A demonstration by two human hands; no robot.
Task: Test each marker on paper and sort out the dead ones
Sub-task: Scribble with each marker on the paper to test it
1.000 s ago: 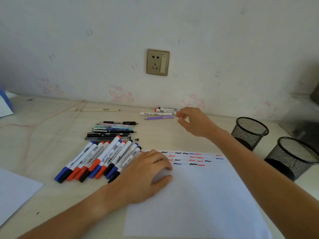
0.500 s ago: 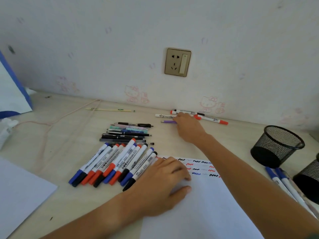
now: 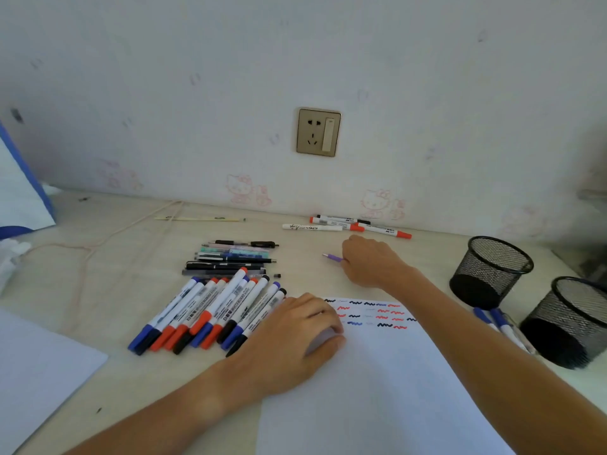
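Observation:
My right hand (image 3: 372, 259) is closed around a thin purple pen (image 3: 332, 257), whose tip sticks out to the left, just above the desk. My left hand (image 3: 290, 336) lies flat on the top left corner of the white test paper (image 3: 377, 382), which carries rows of black, red and blue squiggles (image 3: 372, 315). A fan of whiteboard markers (image 3: 210, 311) with blue, red and black caps lies left of the paper. Behind them is a stack of thin pens (image 3: 235, 259). Several markers (image 3: 345, 224) lie by the wall.
Two black mesh pen cups (image 3: 489, 270) (image 3: 573, 320) stand at the right, with blue-capped markers (image 3: 502, 326) lying between them. A second white sheet (image 3: 36, 366) sits at the lower left. A cord (image 3: 98, 241) and a blue-edged bag (image 3: 19, 198) are at the far left.
My right hand has closed on the purple pen near the wall and drawn it back toward me. My left hand stays on the paper. The camera has shifted left.

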